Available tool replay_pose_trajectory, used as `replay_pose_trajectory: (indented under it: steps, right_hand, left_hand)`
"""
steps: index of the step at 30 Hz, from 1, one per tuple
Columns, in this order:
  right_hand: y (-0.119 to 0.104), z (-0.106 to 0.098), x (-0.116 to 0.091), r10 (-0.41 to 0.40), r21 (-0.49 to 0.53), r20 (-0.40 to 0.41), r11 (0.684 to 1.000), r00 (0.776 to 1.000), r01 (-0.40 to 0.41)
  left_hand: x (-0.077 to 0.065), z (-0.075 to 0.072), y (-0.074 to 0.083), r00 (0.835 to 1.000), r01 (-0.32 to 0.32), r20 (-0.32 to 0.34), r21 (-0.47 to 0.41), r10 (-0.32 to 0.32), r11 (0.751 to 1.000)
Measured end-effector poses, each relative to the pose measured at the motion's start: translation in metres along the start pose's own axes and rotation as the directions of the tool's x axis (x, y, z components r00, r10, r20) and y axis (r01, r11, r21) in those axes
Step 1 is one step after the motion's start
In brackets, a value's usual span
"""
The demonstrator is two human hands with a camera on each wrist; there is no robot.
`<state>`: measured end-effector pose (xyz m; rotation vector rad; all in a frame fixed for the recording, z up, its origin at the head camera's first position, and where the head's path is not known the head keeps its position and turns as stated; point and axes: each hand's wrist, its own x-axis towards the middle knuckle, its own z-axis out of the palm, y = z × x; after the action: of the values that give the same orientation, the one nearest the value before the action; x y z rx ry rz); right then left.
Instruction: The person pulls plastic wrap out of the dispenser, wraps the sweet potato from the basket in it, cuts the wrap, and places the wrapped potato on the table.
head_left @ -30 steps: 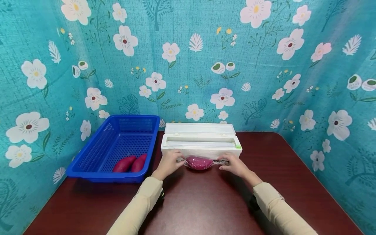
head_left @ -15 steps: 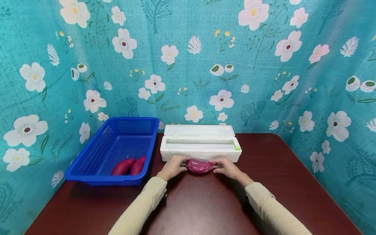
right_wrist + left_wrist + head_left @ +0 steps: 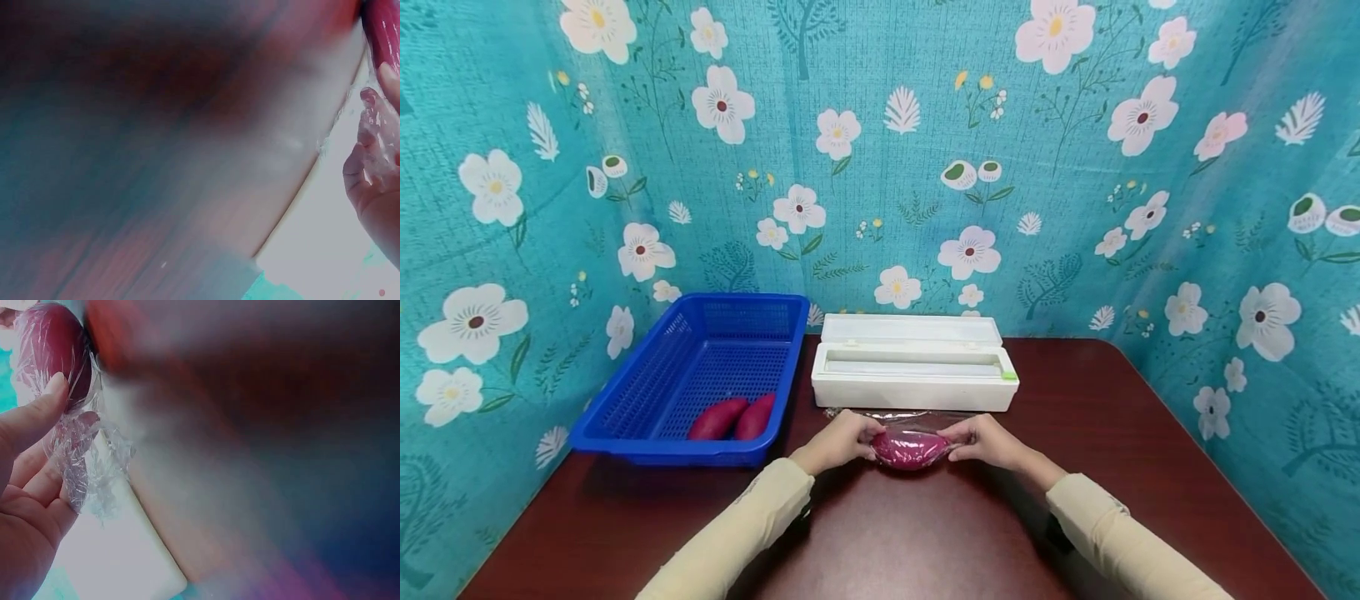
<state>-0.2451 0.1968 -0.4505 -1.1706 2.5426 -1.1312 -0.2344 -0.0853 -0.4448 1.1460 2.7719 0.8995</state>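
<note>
Between the two hands is a dark red sweet potato [image 3: 908, 451] wrapped in clear plastic film, just in front of a white film dispenser box [image 3: 917, 395]. My left hand [image 3: 844, 439] pinches its left end, and the thumb lies on the wrapped skin in the left wrist view, with crumpled plastic film [image 3: 78, 456] bunched over the fingers. My right hand [image 3: 988, 442] grips the other end; in the right wrist view the hand [image 3: 378, 187] is partly cut off by the frame edge. More film stretches behind the sweet potato, towards the box.
A blue plastic basket [image 3: 688, 450] stands at the left with two unwrapped sweet potatoes [image 3: 718, 418] in its front part. The dispenser's lid [image 3: 912, 328] is raised at the back, with a film roll inside. A flowered teal curtain surrounds the dark red-brown table [image 3: 917, 542].
Both hands have brought the wrapped sweet potato towards the person, away from the box. The right hand has moved inwards since a second ago, and film now shows between the sweet potato and the box.
</note>
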Motion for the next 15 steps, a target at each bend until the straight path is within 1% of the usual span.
replay_pose_trajectory:
  steps: [3, 5, 7, 10, 12, 15]
  right_hand:
    - [-0.006, 0.002, -0.007, -0.034, -0.022, 0.024, 0.999, 0.999, 0.035]
    - [-0.010, 0.002, -0.011, -0.055, -0.036, 0.040, 0.998, 0.998, 0.056]
    - [-0.014, 0.003, -0.014, -0.056, -0.036, 0.057, 0.998, 0.997, 0.058]
    - [-0.020, 0.003, -0.018, -0.035, -0.028, 0.082, 0.999, 0.996, 0.038]
    - [-0.022, 0.004, -0.020, -0.029, -0.016, 0.096, 0.999, 0.995, 0.031]
    - [-0.021, 0.005, -0.022, -0.043, -0.009, 0.110, 0.999, 0.993, 0.044]
  left_hand:
    - [-0.007, 0.001, 0.006, 1.000, -0.011, 0.028, 0.014, 0.010, 1.000]
    - [-0.010, 0.002, 0.010, 0.999, -0.013, 0.046, -0.015, 0.013, 1.000]
    - [-0.013, 0.003, 0.014, 0.998, -0.012, 0.064, -0.059, 0.016, 0.998]
    - [-0.016, 0.005, 0.018, 0.996, -0.028, 0.086, -0.098, 0.037, 0.995]
    - [-0.017, 0.006, 0.020, 0.993, -0.047, 0.101, -0.083, 0.055, 0.995]
    - [-0.016, 0.005, 0.023, 0.989, -0.087, 0.116, -0.018, 0.089, 0.996]
